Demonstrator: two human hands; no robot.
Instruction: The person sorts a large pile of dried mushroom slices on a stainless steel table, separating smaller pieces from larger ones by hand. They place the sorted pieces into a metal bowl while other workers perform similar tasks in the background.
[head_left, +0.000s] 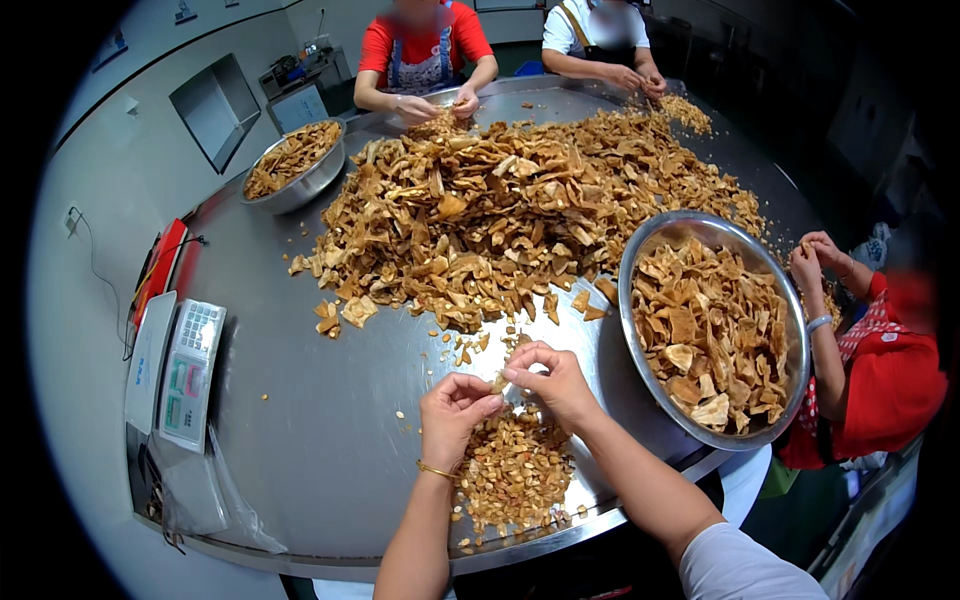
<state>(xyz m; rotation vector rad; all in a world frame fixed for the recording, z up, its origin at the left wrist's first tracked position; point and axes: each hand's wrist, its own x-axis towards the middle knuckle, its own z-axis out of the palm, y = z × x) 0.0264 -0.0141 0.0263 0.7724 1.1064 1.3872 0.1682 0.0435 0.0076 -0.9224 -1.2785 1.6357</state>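
My left hand [455,412] and my right hand [553,384] meet above the near edge of the metal table. Both have thumb and fingers closed on a small pale-brown dried piece [500,382], mostly covered by the fingertips. Under them lies a low pile of small broken bits [515,475], tan and yellowish. Beyond the hands rises a big heap of dried brown slices [480,225], curled and irregular. A wide steel bowl [628,300] of similar, larger slices stands to the right of my right hand.
A second steel bowl [325,180] of slices stands at the far left. A white digital scale [190,375] and a clear plastic bag [235,500] are at the left edge. Three other people work around the steel table [310,420], two across and one in red [890,390] at right.
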